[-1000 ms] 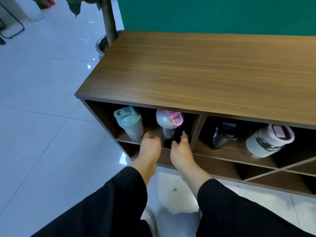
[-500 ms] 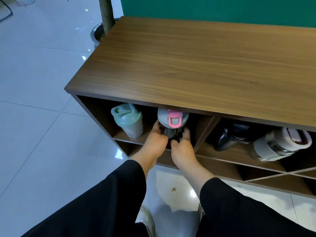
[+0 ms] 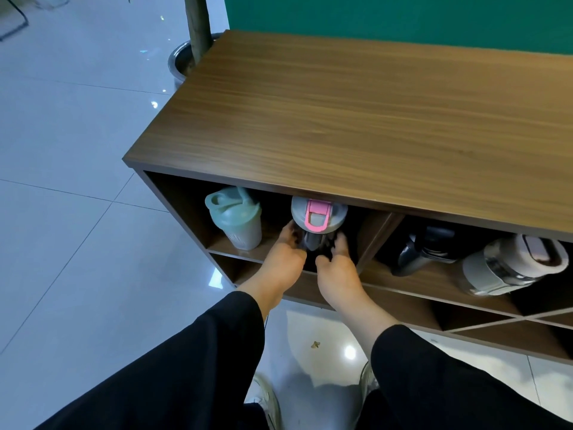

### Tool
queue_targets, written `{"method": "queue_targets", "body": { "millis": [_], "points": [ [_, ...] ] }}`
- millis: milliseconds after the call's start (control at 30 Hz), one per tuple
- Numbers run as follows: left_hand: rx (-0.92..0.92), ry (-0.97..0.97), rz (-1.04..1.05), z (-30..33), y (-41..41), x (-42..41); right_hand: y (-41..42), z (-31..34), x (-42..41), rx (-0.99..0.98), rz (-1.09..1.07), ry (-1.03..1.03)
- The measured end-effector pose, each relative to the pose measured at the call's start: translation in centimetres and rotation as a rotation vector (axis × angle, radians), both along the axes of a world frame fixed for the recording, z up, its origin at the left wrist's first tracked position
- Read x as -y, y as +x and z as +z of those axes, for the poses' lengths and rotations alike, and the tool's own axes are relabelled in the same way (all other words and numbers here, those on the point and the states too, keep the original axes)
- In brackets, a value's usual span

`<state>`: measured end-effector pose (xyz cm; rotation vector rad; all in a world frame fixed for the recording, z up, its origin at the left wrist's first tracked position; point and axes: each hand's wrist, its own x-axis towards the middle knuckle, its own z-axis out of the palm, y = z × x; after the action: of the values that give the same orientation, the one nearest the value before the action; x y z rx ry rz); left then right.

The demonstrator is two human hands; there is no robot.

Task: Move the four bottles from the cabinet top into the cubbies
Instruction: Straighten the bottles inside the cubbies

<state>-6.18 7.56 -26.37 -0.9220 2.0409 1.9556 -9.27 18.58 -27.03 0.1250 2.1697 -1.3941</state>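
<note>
The wooden cabinet top (image 3: 356,119) is bare. In the upper left cubby a pale green shaker bottle (image 3: 235,218) stands upright, and to its right stands a bottle with a grey lid and pink latch (image 3: 317,217). My left hand (image 3: 283,259) grips that bottle's left side and my right hand (image 3: 336,268) its right side, both low on the dark body. In the upper right cubby a black bottle (image 3: 424,249) leans, and beside it a white and clear bottle (image 3: 511,262) lies tilted.
A vertical divider (image 3: 376,235) separates the two upper cubbies. Lower cubbies (image 3: 483,324) have diagonal dividers. A tree trunk in a metal pot (image 3: 183,62) stands at the cabinet's far left corner. White tiled floor lies to the left; my shoes (image 3: 266,398) are below.
Both hands reached from the shelf edge into the cubby and closed on the pink-latch bottle. The bottle has turned so that its latch faces me.
</note>
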Motion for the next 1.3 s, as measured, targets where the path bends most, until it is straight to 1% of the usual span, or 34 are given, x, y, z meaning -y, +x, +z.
{"method": "queue_targets", "body": {
  "millis": [100, 200, 300, 367, 400, 467, 667, 733, 800, 867, 933, 1067, 1200, 1300],
  "points": [
    [0.038, 0.017, 0.072, 0.4, 0.4, -0.3, 0.6, 0.1, -0.5, 0.024, 0.014, 0.015],
    [0.163, -0.008, 0.266, -0.7, 1.5, 1.4, 2.6, 0.0, -0.6, 0.117, -0.043, -0.003],
    [0.272, 0.055, 0.486, -0.4, 3.1, 3.8, 4.6, -0.1, 0.2, 0.117, 0.067, 0.018],
    [0.271, 0.019, 0.562, 0.2, 3.8, 5.4, 5.5, 0.6, 1.0, 0.078, 0.168, 0.006],
    [0.236, -0.016, 0.569, 0.3, 3.8, 6.2, 5.8, 1.0, 1.5, 0.055, 0.213, -0.008],
    [0.164, -0.066, 0.541, 1.0, 3.7, 7.4, 5.9, 1.7, 2.6, 0.041, 0.244, -0.066],
    [0.002, -0.127, 0.381, 1.3, 4.0, 10.5, 4.5, 1.3, 7.9, 0.125, 0.204, -0.25],
    [-0.043, -0.142, 0.317, 0.9, 4.3, 11.1, 3.7, 0.6, 9.4, 0.097, 0.223, -0.249],
    [-0.072, -0.123, 0.27, 0.6, 4.4, 11.2, 2.8, 0.0, 10.5, 0.062, 0.236, -0.2],
    [-0.098, -0.095, 0.247, 0.3, 4.4, 11.1, 1.9, -0.6, 11.4, 0.038, 0.204, -0.178],
    [-0.105, -0.094, 0.254, 0.0, 4.4, 11.1, 0.9, -1.7, 11.8, 0.056, 0.164, -0.183],
    [-0.12, -0.056, 0.353, 0.2, 4.0, 11.3, 0.4, -2.3, 11.7, 0.074, 0.119, -0.219],
    [-0.122, -0.075, 0.279, -0.2, 3.9, 11.4, 1.2, -2.1, 12.0, 0.056, 0.116, -0.243],
    [-0.118, -0.061, 0.273, -0.4, 3.9, 11.3, 0.9, -2.6, 12.4, 0.044, 0.132, -0.239]
  ]
}}
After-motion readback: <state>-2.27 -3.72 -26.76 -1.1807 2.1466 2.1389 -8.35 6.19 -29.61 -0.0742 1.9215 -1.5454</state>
